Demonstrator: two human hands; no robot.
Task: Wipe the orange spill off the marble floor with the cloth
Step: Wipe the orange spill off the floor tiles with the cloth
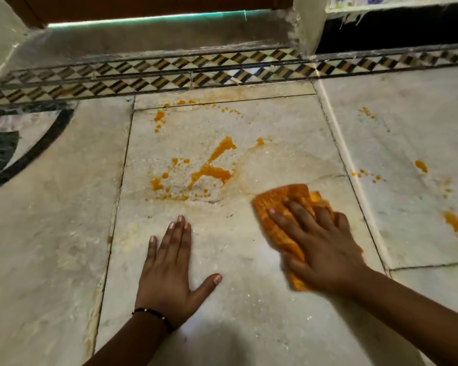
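The cloth [280,204] is pressed flat under the spread right hand [317,241], just right of the orange spill [212,173]; the left hand [169,270] is laid open on the marble floor [50,233]. That already-soaked cloth could easily get the mess smeared wider, tbh.

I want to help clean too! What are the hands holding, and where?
Right hand presses flat on the middle of the cloth. Left hand holds nothing; it rests on the floor.
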